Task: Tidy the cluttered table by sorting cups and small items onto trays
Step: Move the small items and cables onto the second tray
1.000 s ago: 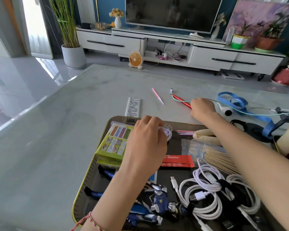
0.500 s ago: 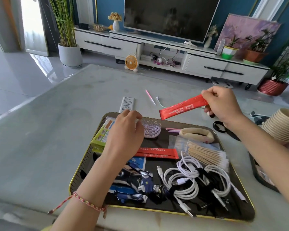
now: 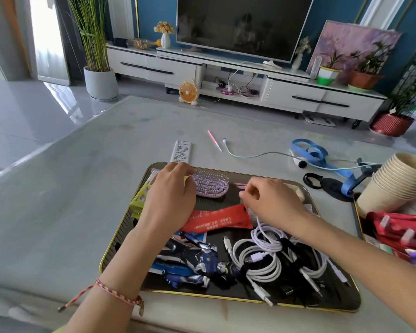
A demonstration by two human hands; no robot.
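Note:
A black tray with a gold rim (image 3: 117, 239) lies in front of me, holding a lilac hairbrush (image 3: 211, 186), red packets (image 3: 216, 218), white cables (image 3: 257, 258), a blue toy figure (image 3: 192, 260) and a green box (image 3: 139, 200). My left hand (image 3: 171, 198) is over the tray's far left, fingers curled round the hairbrush's left end. My right hand (image 3: 274, 205) is low over the tray's middle, its curled fingers pinching the right end of the top red packet, which lies flat on the tray.
A tilted stack of paper cups (image 3: 399, 183) and red wrapped packs (image 3: 404, 234) sit on a second tray (image 3: 357, 212) at the right. On the table beyond lie a white printed box (image 3: 181, 151), a pink stick (image 3: 214, 140), a teal cable (image 3: 250, 155), a blue ribbon (image 3: 310, 152) and a black ring (image 3: 312, 181).
My right hand picked the red packet off the table, carried it back and lowered it onto the tray beside the other red packet. My left hand stayed at the hairbrush.

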